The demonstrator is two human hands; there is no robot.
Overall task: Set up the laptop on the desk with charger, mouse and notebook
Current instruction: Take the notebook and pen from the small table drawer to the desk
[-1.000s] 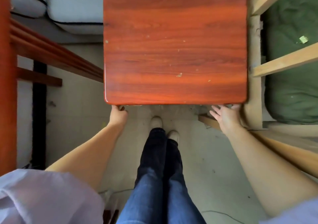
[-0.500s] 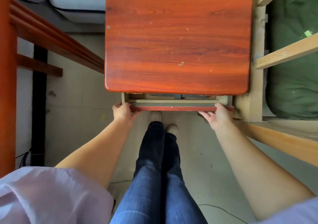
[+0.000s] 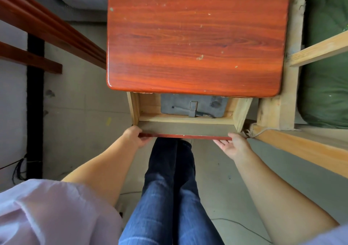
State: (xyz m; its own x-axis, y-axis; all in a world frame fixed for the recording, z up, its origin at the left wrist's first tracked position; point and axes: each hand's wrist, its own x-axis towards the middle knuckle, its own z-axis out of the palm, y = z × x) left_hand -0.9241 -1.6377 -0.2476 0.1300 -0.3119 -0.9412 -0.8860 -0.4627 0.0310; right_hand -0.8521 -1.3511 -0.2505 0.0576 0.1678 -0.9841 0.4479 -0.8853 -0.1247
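Note:
A red-brown wooden desk (image 3: 195, 37) fills the upper middle, its top bare. Below its front edge a pale wooden drawer (image 3: 186, 128) stands partly pulled out. Inside lies a dark grey flat case (image 3: 180, 104) with a strap buckle, its far part hidden under the desk top. My left hand (image 3: 134, 135) grips the drawer front at its left corner. My right hand (image 3: 232, 145) holds the front's right end from below, palm up. No charger, mouse or notebook shows.
A red wooden bed rail (image 3: 47, 30) runs along the left. An unpainted wooden frame (image 3: 293, 56) with green bedding (image 3: 327, 79) stands tight against the desk's right side. My legs in jeans (image 3: 169, 188) stand on the concrete floor. Thin cables (image 3: 18, 169) lie at the lower left.
Both hands have drawn the drawer further out from under the desk top, and the grey case inside has come into sight. The view has moved closer to the desk.

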